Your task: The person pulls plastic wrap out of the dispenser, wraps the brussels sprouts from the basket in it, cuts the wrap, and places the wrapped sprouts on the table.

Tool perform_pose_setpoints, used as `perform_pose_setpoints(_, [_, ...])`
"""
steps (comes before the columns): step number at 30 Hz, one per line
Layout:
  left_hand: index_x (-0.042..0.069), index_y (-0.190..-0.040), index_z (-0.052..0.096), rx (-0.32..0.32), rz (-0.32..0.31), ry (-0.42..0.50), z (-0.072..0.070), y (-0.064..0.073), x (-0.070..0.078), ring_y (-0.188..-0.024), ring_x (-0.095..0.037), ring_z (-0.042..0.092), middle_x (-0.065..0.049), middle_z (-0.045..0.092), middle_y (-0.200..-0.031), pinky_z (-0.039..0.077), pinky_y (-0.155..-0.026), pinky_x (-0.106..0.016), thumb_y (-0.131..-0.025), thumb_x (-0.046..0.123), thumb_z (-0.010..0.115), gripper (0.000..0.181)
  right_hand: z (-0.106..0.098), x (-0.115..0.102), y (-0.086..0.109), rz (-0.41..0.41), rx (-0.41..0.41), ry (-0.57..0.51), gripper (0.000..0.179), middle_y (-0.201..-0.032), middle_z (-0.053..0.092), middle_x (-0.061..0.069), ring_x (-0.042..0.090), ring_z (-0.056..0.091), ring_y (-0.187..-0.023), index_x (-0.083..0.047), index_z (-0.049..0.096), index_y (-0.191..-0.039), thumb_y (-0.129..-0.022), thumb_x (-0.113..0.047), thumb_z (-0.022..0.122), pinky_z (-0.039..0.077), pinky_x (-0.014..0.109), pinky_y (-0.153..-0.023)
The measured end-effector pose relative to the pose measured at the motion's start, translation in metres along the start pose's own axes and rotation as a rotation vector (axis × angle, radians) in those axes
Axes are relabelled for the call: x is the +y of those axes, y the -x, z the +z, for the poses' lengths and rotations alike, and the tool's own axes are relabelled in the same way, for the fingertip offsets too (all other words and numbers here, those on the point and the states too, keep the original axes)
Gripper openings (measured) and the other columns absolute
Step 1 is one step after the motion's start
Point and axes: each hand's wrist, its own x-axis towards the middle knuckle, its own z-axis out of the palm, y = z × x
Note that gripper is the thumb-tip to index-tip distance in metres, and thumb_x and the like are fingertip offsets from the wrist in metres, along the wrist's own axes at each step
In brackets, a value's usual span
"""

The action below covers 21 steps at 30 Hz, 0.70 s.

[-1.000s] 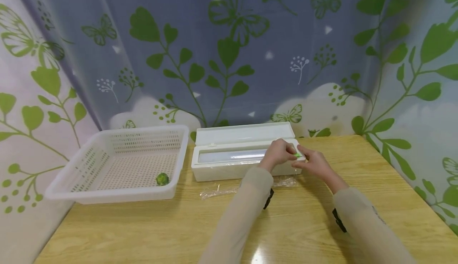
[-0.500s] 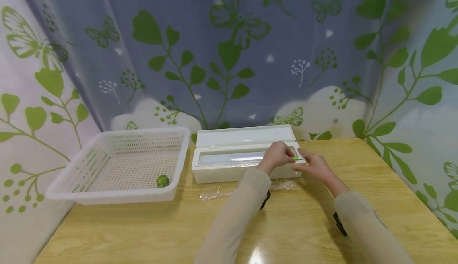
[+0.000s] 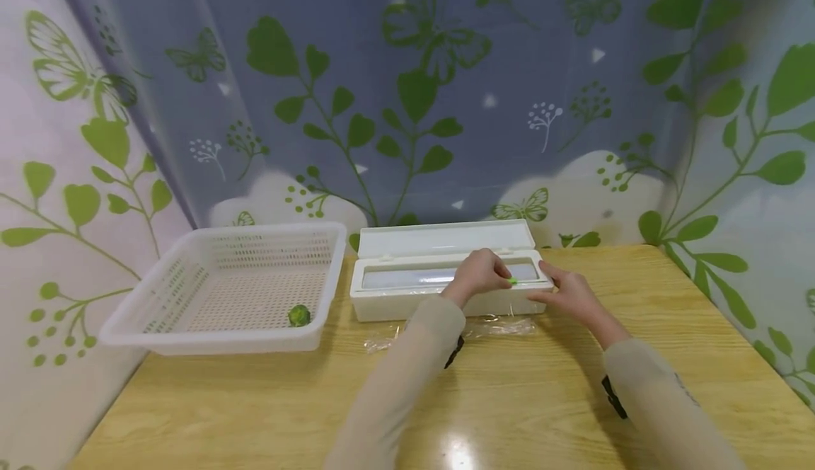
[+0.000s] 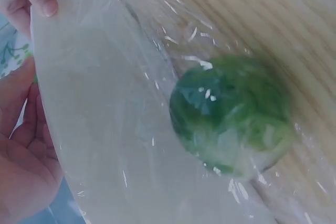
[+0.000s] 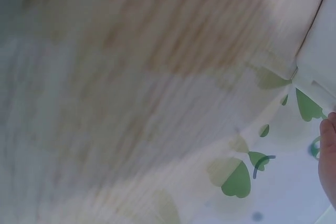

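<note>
The white cling film dispenser (image 3: 388, 306) lies lengthwise on the table, its lid (image 3: 446, 238) raised at the back. My left hand (image 3: 479, 272) pinches the small green slide cutter (image 3: 512, 281) on the front edge, right of the middle. My right hand (image 3: 575, 298) grips the box's right end, thumb in front and fingers behind. Clear cling film (image 3: 380, 341) hangs over the front and spreads on the table. Beneath that film, in the left wrist view, sits a round green leafy vegetable (image 4: 231, 119); my left forearm hides it in the head view.
To the left stands a white perforated basket (image 3: 223, 342) with one small round green vegetable (image 3: 299, 316) in its front right corner. A patterned curtain (image 3: 446, 116) closes off the back and both sides of the wooden table (image 3: 267, 413).
My left hand has drawn the green cutter leftward along the box edge, away from the right end. My right hand keeps its grip there. The head view has shifted slightly.
</note>
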Motion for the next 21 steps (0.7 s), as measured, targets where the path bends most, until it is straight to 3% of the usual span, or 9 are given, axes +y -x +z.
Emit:
perform_pose_setpoints(5, [0.017, -0.083, 0.072, -0.004, -0.005, -0.011, -0.003, 0.003, -0.002, -0.069, -0.006, 0.056, 0.009, 0.066, -0.079, 0.043, -0.060, -0.018, -0.072, 0.024, 0.073, 0.013, -0.002, 0.002, -0.001, -0.006, -0.017, -0.004, 0.072, -0.123, 0.037, 0.033, 0.034, 0.053, -0.095, 0.014, 0.034, -0.126, -0.074, -0.020, 0.071, 0.038, 0.024, -0.051])
perform_pose_setpoints(9, [0.017, -0.084, 0.072, -0.006, -0.014, -0.009, -0.006, 0.006, -0.004, -0.070, -0.007, 0.057, 0.009, 0.065, -0.080, 0.044, -0.060, -0.019, -0.073, 0.023, 0.073, 0.013, -0.001, 0.003, -0.002, 0.002, -0.021, 0.003, 0.073, -0.125, 0.035, 0.032, 0.041, 0.044, -0.108, 0.013, 0.034, -0.127, -0.075, -0.022, 0.071, 0.039, 0.025, -0.056])
perform_pose_setpoints(16, [0.015, -0.086, 0.071, -0.026, -0.012, 0.023, -0.010, 0.011, -0.013, -0.071, -0.007, 0.057, 0.007, 0.066, -0.081, 0.044, -0.063, -0.018, -0.073, 0.021, 0.073, 0.015, 0.000, 0.001, -0.001, 0.001, -0.027, 0.019, 0.073, -0.125, 0.036, 0.032, 0.039, 0.046, -0.107, 0.013, 0.034, -0.127, -0.075, -0.023, 0.070, 0.041, 0.027, -0.060])
perform_pose_setpoints(21, [0.011, -0.086, 0.070, -0.047, -0.004, 0.059, -0.021, 0.017, -0.024, -0.072, -0.007, 0.057, 0.004, 0.065, -0.081, 0.044, -0.066, -0.018, -0.074, 0.016, 0.072, 0.013, -0.003, -0.001, 0.000, 0.014, -0.053, 0.002, 0.075, -0.128, 0.033, 0.031, 0.042, 0.040, -0.111, 0.013, 0.031, -0.128, -0.077, -0.026, 0.068, 0.042, 0.029, -0.064])
